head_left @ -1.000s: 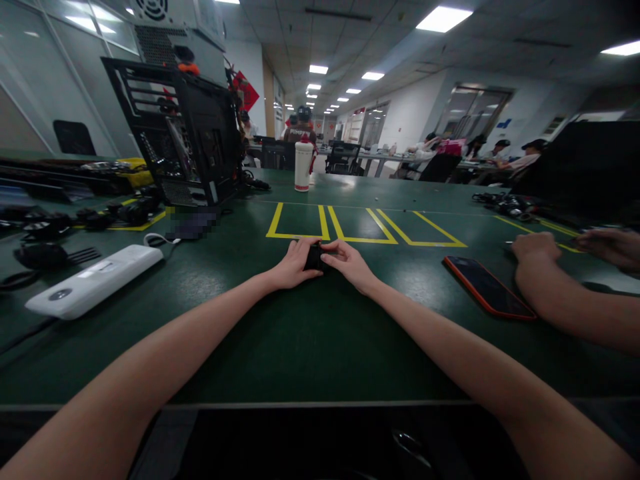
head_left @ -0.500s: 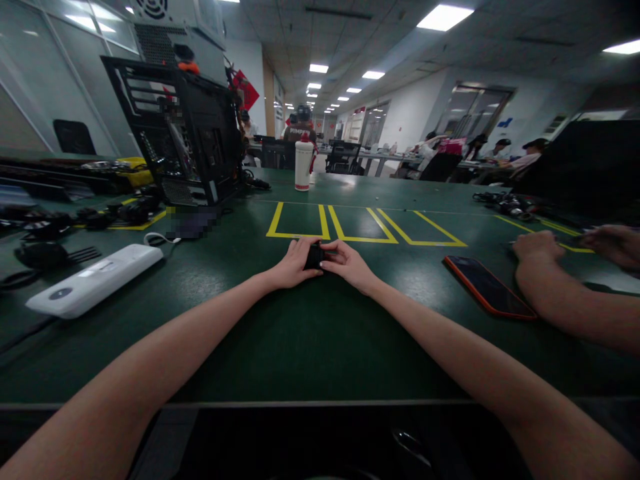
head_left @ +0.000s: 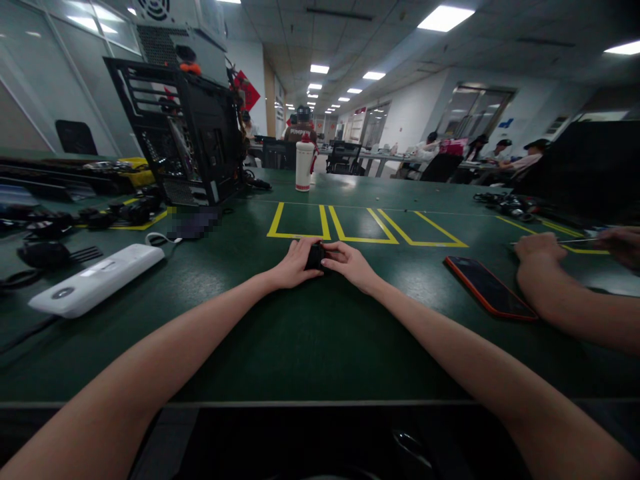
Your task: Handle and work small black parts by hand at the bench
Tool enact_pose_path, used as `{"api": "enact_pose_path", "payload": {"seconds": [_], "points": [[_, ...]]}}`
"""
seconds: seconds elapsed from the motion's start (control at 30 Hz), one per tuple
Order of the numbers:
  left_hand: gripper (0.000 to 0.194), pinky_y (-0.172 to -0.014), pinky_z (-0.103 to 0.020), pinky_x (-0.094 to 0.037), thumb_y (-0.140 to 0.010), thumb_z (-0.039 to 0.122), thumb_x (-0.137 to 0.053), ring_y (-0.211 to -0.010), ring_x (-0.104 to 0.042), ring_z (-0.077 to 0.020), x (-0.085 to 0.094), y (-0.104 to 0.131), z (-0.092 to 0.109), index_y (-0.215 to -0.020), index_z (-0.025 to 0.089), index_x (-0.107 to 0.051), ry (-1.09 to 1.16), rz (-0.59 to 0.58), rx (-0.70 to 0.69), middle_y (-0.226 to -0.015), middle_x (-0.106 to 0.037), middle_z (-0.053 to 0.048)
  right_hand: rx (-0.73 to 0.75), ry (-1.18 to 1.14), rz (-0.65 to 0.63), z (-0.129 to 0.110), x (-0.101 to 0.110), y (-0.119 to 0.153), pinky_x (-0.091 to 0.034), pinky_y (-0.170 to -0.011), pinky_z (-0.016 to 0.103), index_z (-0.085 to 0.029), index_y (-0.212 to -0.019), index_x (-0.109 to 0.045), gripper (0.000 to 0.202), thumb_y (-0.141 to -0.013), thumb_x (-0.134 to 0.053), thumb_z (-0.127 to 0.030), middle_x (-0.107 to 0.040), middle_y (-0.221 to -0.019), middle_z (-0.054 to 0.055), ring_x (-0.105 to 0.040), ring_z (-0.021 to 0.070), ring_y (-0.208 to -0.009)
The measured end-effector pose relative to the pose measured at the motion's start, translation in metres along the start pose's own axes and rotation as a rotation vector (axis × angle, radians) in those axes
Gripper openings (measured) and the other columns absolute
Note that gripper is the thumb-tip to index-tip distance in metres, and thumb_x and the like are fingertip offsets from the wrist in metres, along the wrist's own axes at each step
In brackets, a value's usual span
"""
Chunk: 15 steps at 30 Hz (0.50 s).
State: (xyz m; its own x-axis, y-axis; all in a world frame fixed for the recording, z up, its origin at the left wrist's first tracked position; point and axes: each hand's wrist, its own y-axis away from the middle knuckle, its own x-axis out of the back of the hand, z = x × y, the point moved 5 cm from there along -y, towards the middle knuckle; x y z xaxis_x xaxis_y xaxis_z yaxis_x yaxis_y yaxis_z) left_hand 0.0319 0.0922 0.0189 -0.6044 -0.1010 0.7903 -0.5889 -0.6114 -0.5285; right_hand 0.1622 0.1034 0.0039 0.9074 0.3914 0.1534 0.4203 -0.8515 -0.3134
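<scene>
A small black object (head_left: 315, 257) sits between my two hands on the green table (head_left: 320, 340); its kind cannot be made out. My left hand (head_left: 297, 264) is closed on its left side, fingers over the top and thumb along the near edge. From the right, my right hand (head_left: 349, 265) pinches the same object with thumb and fingers. Just beyond my hands, yellow tape outlines (head_left: 363, 241) mark the tabletop. Fingers cover much of the object.
On the left lie a white power strip (head_left: 100, 279) and black cables, with an open computer case (head_left: 200, 133) behind. A white bottle (head_left: 303, 167) stands farther back. To the right are an orange-edged phone (head_left: 487, 287) and another person's hands (head_left: 540, 248), holding a thin rod.
My hands stay nearly in place on the black object, with slight finger movement at the right. The other person's far hand has moved rightward, and a thin rod now shows between their hands.
</scene>
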Motion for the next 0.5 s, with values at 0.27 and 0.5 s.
{"api": "enact_pose_path", "payload": {"seconds": [0.27,0.5], "points": [[0.062,-0.09,-0.045,-0.032,-0.072,0.032,-0.059,-0.108,-0.039,-0.0281,-0.0003,0.0005,-0.0004,-0.122,0.015,-0.027,0.0,0.0,-0.008,-0.118,-0.04,-0.014,0.046,0.005,-0.009,-0.0047,-0.0015,0.0019,-0.042,-0.091,0.038,-0.021,-0.091,-0.051,0.03,-0.065,-0.065,-0.023,-0.055,-0.099,0.002,-0.055,0.0157,-0.095],[0.063,-0.09,-0.044,-0.032,-0.071,0.032,-0.059,-0.107,-0.039,-0.0278,-0.0018,0.0011,-0.0008,-0.122,0.015,-0.026,-0.019,0.014,-0.024,-0.118,-0.04,-0.014,0.034,0.037,0.066,-0.0058,-0.0008,-0.0004,-0.044,-0.088,0.037,-0.02,-0.089,-0.052,0.025,-0.067,-0.064,-0.024,-0.057,-0.093,0.002,-0.057,0.0146,-0.089]]}}
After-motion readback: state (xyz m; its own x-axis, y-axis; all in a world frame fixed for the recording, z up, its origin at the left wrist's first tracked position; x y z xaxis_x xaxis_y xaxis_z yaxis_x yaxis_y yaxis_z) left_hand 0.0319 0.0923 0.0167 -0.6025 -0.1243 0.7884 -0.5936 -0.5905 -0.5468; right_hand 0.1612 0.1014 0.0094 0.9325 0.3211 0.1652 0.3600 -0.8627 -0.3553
